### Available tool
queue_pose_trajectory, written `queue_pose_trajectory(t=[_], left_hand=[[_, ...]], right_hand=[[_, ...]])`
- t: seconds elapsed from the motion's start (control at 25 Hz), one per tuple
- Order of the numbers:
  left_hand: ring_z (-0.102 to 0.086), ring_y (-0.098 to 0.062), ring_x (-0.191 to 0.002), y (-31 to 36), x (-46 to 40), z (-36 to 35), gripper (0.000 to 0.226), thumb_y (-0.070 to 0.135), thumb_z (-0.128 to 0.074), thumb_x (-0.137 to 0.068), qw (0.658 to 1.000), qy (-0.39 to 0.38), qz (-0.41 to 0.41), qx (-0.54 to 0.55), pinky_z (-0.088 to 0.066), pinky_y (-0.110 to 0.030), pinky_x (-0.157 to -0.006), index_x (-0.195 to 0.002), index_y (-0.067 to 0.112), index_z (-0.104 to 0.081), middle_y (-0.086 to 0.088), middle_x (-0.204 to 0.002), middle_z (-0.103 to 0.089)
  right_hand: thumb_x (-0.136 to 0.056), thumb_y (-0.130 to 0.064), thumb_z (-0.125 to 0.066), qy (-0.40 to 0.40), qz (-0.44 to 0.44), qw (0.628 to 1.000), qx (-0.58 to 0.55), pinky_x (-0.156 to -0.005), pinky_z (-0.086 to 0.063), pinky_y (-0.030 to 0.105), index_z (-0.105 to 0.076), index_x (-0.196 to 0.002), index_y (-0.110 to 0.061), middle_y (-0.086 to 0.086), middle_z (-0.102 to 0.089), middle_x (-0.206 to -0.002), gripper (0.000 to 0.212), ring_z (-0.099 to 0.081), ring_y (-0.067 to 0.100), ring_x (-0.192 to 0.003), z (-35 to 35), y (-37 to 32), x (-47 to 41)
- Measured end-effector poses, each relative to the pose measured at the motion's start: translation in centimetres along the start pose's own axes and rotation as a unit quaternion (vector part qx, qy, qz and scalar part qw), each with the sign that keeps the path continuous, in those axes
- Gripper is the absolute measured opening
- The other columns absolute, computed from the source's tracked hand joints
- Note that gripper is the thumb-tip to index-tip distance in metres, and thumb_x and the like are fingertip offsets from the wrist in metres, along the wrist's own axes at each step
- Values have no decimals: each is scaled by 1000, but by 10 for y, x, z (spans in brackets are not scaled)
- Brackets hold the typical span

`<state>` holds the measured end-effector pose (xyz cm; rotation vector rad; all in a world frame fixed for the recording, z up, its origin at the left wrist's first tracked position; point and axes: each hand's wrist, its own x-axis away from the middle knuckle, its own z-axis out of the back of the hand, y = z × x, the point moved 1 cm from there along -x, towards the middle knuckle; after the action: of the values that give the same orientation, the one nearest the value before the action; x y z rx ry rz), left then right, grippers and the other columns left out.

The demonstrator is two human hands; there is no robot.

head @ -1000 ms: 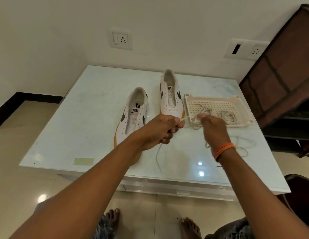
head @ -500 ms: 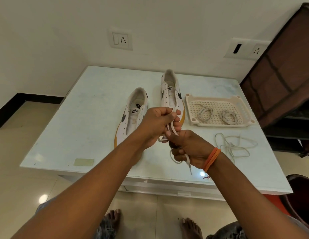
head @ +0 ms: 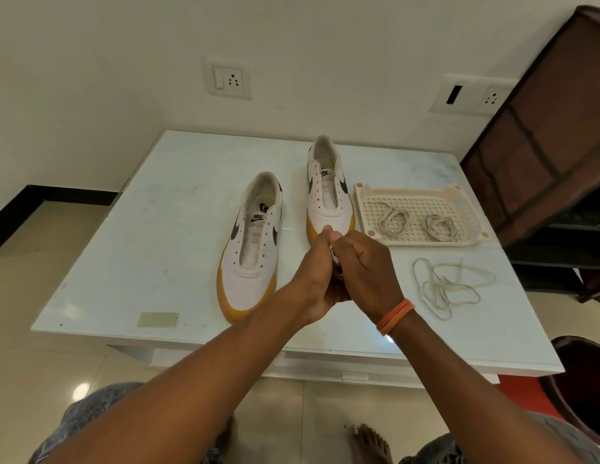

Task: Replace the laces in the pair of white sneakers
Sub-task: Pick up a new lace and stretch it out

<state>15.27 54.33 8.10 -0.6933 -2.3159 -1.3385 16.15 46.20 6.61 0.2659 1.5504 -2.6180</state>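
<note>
Lace (head: 335, 257) now bunched, axis unclear, between left hand (head: 320, 267) and right hand (head: 367, 267), both pinching it.

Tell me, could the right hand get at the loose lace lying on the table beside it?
Probably yes. The loose lace lies in the open on the table just right of the right hand, nothing between them, though that hand is now busy gripping a bundled lace.

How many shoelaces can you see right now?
4: two coiled laces in the tray, one loose lace on the table, and one bunched between both hands, mostly hidden.
</note>
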Motion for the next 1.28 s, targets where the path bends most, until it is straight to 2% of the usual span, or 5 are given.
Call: queue_pose_trajectory(t=[0.24,0.76,0.88,1.04,1.28], left_hand=[[-49,-10,-68,-15,7,4,30,23,-33,-103,978,34,75,193,-48,-23,-58,-81,14,-50,-1,-69,-53],[-69,-24,-86,1,-2,-1,42,35,-36,-97,989,-13,107,100,-52,-38,-82,-99,8,-69,-9,-87,-73],[-64,-24,-95,5,-5,-10,39,44,-53,-94,995,-16,89,43,-50,-33,-79,-100,11,-74,-10,-96,-69],[-42,-15,-59,-2,-14,-19,43,54,-45,-97,986,27,20,-166,-32,-23,-49,-90,16,-64,-6,-70,-50],[-34,-13,-50,-3,-20,-7,32,43,-44,-100,986,80,47,-142,-31,-23,-47,-90,13,-50,-3,-62,-41]], right_hand=[[-76,-40,-38,36,71,992,102,-52,-28,13,-40,-59,-11,-4,-35,-55,33,-34,9,-49,-12,0,10],[-102,-44,-19,-91,-17,960,263,-97,-38,40,-47,-138,-26,2,-63,-90,49,-50,21,-109,0,-1,9],[-98,-55,-21,-145,-107,982,58,-98,-40,36,-13,-153,-34,-4,-60,-93,59,-53,8,-98,12,-14,11],[-98,-30,-48,54,-248,935,-248,-82,-48,36,-67,-110,-11,8,-75,-92,29,-68,13,-79,63,10,-23],[-81,-79,-40,-108,-343,847,391,-108,-9,69,4,-152,-33,16,8,-160,96,1,44,-146,109,149,-28]])
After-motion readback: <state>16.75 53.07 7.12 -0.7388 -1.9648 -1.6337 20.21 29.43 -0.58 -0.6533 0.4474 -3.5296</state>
